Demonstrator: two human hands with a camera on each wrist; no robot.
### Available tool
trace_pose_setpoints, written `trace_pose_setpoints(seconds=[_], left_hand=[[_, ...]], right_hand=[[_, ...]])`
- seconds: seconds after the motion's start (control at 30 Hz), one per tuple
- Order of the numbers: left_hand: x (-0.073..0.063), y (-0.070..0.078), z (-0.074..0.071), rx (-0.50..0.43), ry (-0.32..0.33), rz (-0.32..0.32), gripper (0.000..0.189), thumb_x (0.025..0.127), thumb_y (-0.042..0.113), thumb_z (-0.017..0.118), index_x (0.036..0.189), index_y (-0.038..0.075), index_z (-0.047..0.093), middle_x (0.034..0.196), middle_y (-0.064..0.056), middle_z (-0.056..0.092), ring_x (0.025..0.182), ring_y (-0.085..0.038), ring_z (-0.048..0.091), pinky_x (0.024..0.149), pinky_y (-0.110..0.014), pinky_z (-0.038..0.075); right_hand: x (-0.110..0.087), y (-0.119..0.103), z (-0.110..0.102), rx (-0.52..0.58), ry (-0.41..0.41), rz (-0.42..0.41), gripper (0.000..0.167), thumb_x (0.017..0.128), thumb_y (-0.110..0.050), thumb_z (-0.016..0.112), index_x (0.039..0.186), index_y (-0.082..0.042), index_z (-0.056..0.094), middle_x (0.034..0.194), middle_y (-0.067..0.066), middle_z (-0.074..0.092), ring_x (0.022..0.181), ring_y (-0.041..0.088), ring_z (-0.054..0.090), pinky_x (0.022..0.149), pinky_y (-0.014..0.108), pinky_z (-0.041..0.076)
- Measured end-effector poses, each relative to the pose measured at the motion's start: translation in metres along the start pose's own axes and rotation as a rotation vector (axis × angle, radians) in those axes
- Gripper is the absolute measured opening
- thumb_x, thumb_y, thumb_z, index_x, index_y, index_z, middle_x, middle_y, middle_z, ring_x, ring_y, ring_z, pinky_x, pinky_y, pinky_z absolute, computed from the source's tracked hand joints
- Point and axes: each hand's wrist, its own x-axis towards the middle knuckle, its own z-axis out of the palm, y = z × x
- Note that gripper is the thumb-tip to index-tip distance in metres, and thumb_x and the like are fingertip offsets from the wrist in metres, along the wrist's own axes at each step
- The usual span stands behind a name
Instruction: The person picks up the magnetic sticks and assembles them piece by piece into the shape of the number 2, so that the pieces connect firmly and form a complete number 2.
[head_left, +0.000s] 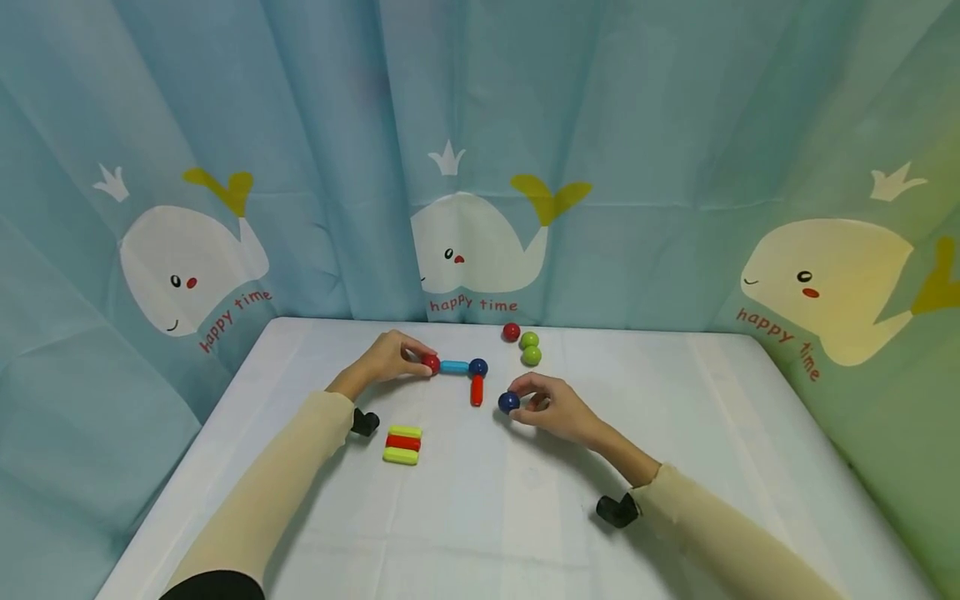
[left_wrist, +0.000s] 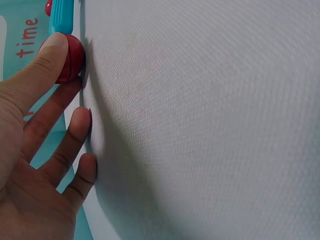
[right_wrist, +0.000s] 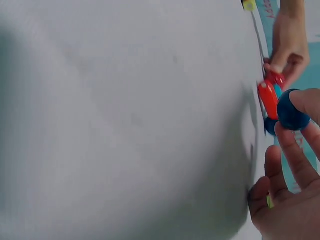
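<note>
My left hand (head_left: 392, 356) pinches a red ball (left_wrist: 74, 59) between thumb and fingers at the left end of a joined piece. From that ball a light blue rod (head_left: 454, 367) runs right to a dark blue ball (head_left: 477, 367). A red rod (head_left: 477, 391) extends from this ball toward me. To the right, my right hand (head_left: 558, 407) pinches a second dark blue ball (right_wrist: 293, 110) between thumb and fingertips. This ball is apart from the joined piece, a little right of the red rod's near end.
Behind the right hand lie a loose red ball (head_left: 512, 332) and two green balls (head_left: 531, 356). Nearer me on the left, two yellow-green rods (head_left: 401, 457) lie with a red rod (head_left: 403, 442) between them. A whale-print curtain (head_left: 480, 108) hangs behind the white table (head_left: 480, 533).
</note>
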Motion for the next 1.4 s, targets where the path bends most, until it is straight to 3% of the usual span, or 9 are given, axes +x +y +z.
trace_pose_setpoints(seconds=[0.2,0.43,0.7,0.9,1.17,1.4], left_hand=[[0.001,0.002,0.000,-0.015,-0.001,0.017,0.031,0.086,0.020,0.086,0.116,0.014,0.080,0.114,-0.005,0.075,0.096,-0.021,0.064,0.085,-0.034,0.056],[0.003,0.003,-0.001,-0.001,0.001,0.020,0.032,0.086,0.021,0.086,0.117,0.014,0.080,0.116,-0.005,0.075,0.093,-0.020,0.062,0.082,-0.032,0.055],[0.003,0.005,0.000,-0.003,-0.003,0.017,0.032,0.086,0.021,0.086,0.117,0.014,0.080,0.116,-0.006,0.075,0.093,-0.021,0.061,0.080,-0.031,0.054],[0.003,0.006,-0.001,-0.002,-0.011,0.029,0.032,0.087,0.021,0.085,0.118,0.014,0.080,0.117,-0.006,0.075,0.096,-0.021,0.063,0.084,-0.033,0.055],[-0.001,0.011,-0.008,0.067,-0.101,0.046,0.038,0.091,0.021,0.081,0.127,0.009,0.073,0.117,-0.008,0.072,0.102,-0.025,0.064,0.092,-0.040,0.055],[0.003,0.031,-0.005,0.072,-0.168,0.102,0.057,0.090,0.024,0.082,0.142,0.012,0.060,0.134,-0.016,0.063,0.116,-0.036,0.059,0.096,-0.051,0.051]], right_hand=[[0.007,-0.007,0.018,-0.038,0.022,-0.018,0.032,0.090,-0.014,0.080,0.120,-0.012,0.070,0.111,0.000,0.071,0.088,0.021,0.060,0.080,0.030,0.052],[0.011,-0.010,0.033,-0.079,0.025,-0.002,0.031,0.090,-0.014,0.080,0.119,-0.015,0.071,0.107,-0.002,0.069,0.085,0.019,0.058,0.074,0.029,0.051],[0.008,-0.010,0.038,-0.099,0.039,0.063,0.031,0.089,-0.015,0.082,0.118,-0.017,0.072,0.104,-0.004,0.069,0.088,0.018,0.056,0.074,0.028,0.050],[0.008,-0.013,0.036,-0.087,0.037,0.037,0.030,0.089,-0.013,0.082,0.117,-0.013,0.072,0.105,-0.001,0.071,0.086,0.017,0.057,0.075,0.028,0.049],[0.011,-0.015,0.039,-0.090,0.017,0.024,0.029,0.089,-0.013,0.081,0.116,-0.011,0.072,0.103,0.000,0.071,0.085,0.018,0.056,0.077,0.028,0.048],[0.010,-0.015,0.039,-0.087,0.016,0.034,0.027,0.089,-0.014,0.081,0.115,-0.011,0.072,0.102,0.000,0.071,0.087,0.019,0.057,0.077,0.029,0.049]])
